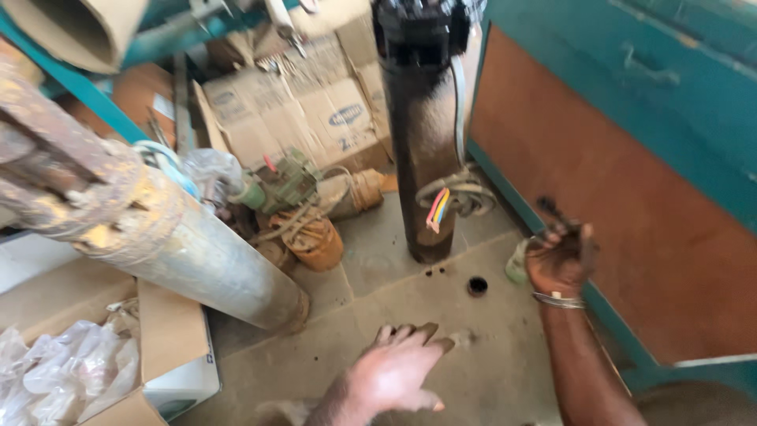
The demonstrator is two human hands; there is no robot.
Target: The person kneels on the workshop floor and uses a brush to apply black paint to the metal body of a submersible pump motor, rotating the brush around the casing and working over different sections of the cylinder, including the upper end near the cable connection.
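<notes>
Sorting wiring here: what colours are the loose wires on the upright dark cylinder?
Red, yellow and blue wires, seen in the head view.

Cardboard boxes [315, 110], rusty cylinder [181, 244], plastic bags [63, 371]

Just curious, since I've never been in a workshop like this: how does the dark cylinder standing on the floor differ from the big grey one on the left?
The dark cylinder stands upright; the grey cylinder leans at a slant. The dark one is blackish-brown and slimmer, the grey one pale, dusty metal and thicker. Coloured wires hang beside the dark one; the grey one has a rusty fitting on top. Both are long tubes resting on the concrete floor.
</notes>
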